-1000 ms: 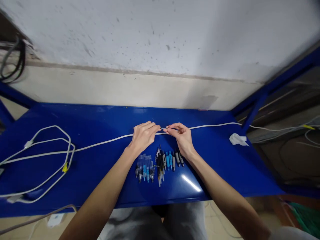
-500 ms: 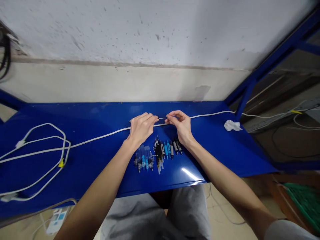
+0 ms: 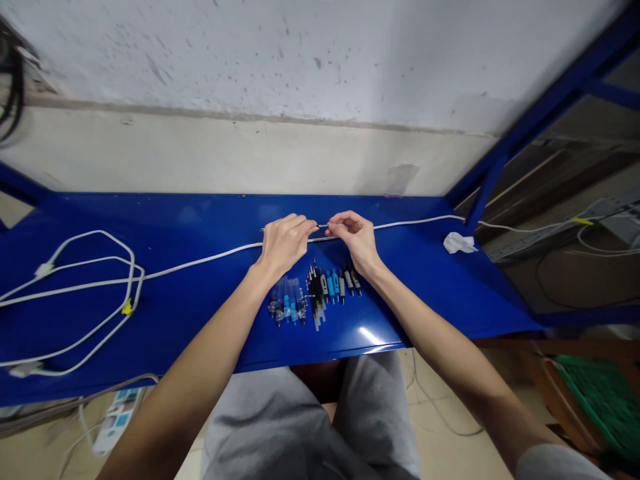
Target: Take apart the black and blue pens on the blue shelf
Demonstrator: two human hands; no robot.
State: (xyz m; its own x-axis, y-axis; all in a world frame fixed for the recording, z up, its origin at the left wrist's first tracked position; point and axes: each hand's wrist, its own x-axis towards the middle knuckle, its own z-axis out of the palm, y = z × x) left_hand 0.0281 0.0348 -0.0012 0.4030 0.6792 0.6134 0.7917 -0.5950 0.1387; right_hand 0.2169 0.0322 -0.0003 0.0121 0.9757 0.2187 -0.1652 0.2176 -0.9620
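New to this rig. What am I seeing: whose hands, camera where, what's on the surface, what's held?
There's no machine here: these are one person's bare hands, filmed by a camera on their head, looking forward and down.

Both hands, left and right, work over a blue table. The left hand holds a thin pen-like piece that points toward the right hand's fingertips; it's too small to tell whether those grip it too.

Nearer the body lie clear pen barrels, dark slim refills and blue, grey and black pen parts. A white cable runs across the table, and a crumpled white scrap lies to the person's right.
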